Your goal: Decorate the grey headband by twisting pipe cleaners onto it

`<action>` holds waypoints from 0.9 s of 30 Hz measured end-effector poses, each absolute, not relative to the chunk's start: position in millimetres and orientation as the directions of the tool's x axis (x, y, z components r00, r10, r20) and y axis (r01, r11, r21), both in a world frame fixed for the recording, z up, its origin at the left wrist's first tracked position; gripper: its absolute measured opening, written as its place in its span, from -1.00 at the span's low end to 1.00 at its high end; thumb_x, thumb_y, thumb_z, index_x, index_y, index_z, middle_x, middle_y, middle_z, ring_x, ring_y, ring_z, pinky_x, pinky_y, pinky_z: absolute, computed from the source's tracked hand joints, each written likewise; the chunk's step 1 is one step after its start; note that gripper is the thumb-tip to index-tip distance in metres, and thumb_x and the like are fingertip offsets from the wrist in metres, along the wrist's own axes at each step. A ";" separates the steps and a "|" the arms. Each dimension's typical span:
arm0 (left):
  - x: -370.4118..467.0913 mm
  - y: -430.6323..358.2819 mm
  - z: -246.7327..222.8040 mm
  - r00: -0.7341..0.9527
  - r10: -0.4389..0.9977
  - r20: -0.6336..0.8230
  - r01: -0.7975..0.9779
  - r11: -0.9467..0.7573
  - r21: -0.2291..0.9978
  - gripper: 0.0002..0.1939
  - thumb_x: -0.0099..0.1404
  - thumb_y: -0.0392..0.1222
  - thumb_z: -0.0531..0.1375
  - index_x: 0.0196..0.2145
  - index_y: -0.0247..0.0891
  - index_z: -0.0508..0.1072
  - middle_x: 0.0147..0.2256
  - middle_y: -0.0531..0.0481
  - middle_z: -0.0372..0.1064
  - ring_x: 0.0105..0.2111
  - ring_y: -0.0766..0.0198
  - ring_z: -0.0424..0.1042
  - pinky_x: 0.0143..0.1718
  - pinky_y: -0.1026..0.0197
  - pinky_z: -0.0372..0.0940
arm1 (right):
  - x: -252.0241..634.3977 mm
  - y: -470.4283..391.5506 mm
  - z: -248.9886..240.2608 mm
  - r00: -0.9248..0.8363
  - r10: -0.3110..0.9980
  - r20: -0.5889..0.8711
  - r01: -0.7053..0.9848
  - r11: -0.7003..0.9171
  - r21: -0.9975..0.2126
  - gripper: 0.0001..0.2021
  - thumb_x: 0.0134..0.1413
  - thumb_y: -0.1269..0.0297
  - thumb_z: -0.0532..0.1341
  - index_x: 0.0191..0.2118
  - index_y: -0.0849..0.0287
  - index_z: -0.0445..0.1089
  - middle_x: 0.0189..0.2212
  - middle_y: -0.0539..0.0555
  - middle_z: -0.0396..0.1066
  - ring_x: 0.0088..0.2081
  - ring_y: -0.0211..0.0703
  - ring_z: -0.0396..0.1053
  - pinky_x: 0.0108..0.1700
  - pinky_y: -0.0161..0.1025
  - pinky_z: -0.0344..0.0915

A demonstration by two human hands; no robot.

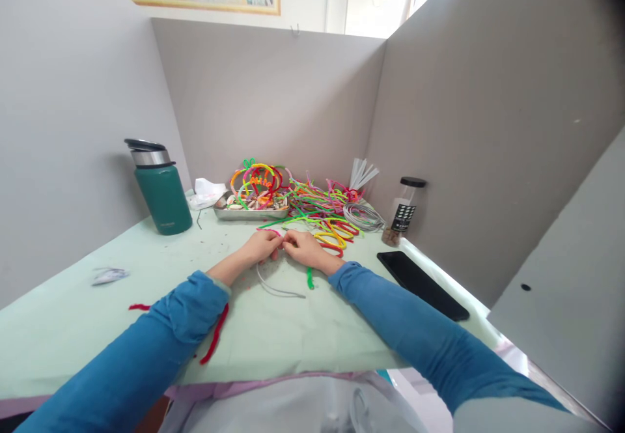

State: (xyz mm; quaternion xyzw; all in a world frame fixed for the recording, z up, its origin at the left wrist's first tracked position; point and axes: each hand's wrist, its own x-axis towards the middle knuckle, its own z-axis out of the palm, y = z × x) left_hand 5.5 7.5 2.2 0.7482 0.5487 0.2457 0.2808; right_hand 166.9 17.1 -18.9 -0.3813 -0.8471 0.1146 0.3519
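Note:
My left hand (264,247) and my right hand (299,247) meet over the middle of the table, fingertips pinched close together. A pink fuzzy strip (270,230) shows at my left fingers, which are closed on it. What my right fingers pinch is too small to make out. Below the hands a thin grey wire (276,290) curves down over the cloth. A short green fuzzy piece (310,279) lies under my right wrist. By my left forearm lies a red fuzzy strip (215,334).
Behind the hands are a metal tray (251,214) with fuzzy rings, a colourful stem pile (317,200) and a wire coil (364,217). A green bottle (166,198) stands left; a clear jar (401,215) and a black phone (422,284) are right.

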 end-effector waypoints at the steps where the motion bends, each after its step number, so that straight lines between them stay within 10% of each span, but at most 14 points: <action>1: 5.7 6.9 2.8 0.275 0.960 0.057 0.678 -0.235 0.696 -0.70 0.21 -0.01 -0.04 -0.48 -0.28 0.28 -0.64 0.10 0.31 -0.82 0.47 0.09 -0.77 0.38 -0.01 | 167.1 17.2 -19.1 -0.466 0.722 0.511 0.561 0.688 -0.461 -0.88 0.02 0.35 0.08 -0.37 0.20 0.35 -0.50 -0.01 0.36 -0.47 -0.30 0.22 -0.41 -0.37 0.04; 27: 7.4 4.3 6.0 0.217 0.976 0.027 0.693 -0.173 0.700 -0.79 0.15 -0.14 -0.02 -0.51 -0.29 0.30 -0.67 0.11 0.27 -0.81 0.46 0.08 -0.75 0.37 -0.01 | 167.1 14.4 -17.5 -0.471 0.714 0.518 0.539 0.698 -0.472 -0.89 0.02 0.34 0.09 -0.42 0.20 0.34 -0.55 -0.04 0.31 -0.50 -0.32 0.19 -0.43 -0.37 0.01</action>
